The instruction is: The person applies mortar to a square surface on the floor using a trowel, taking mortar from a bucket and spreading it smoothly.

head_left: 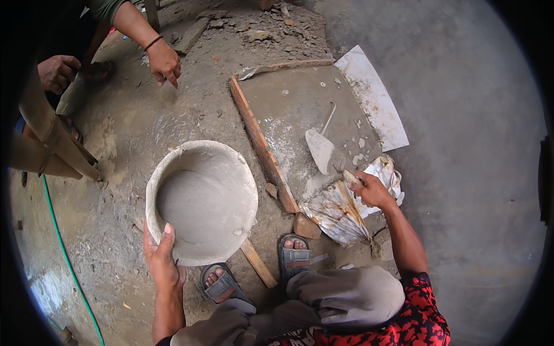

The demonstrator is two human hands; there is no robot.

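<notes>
The floor (pixel 456 190) spreads beneath both grips, and the wet bed (pixel 277 106) lies ahead of the right grip (pixel 372 190), edged on its left by a batten (pixel 258 135). The grey basin (pixel 245 179) is just ahead of the left grip (pixel 163 259), which is clamped on its near left rim, thumb over the edge and fingers outside. Its mouth faces up, and a grey coat covers the inside. Straight ahead of the right grip, beyond the bed's corner, lies a pale board (pixel 372 98); a crumpled, rust-stained sack (pixel 337 210) is just beside that grip, toward the left. The trowel (pixel 319 150) rests on the bed, ahead and left of the right grip. Far ahead of the left grip, a co-worker's hand (pixel 165 62) points down. Smallest, a pale lump (pixel 351 178) is pinched between the right grip's thumb and fingers; its kind is unclear.
</notes>
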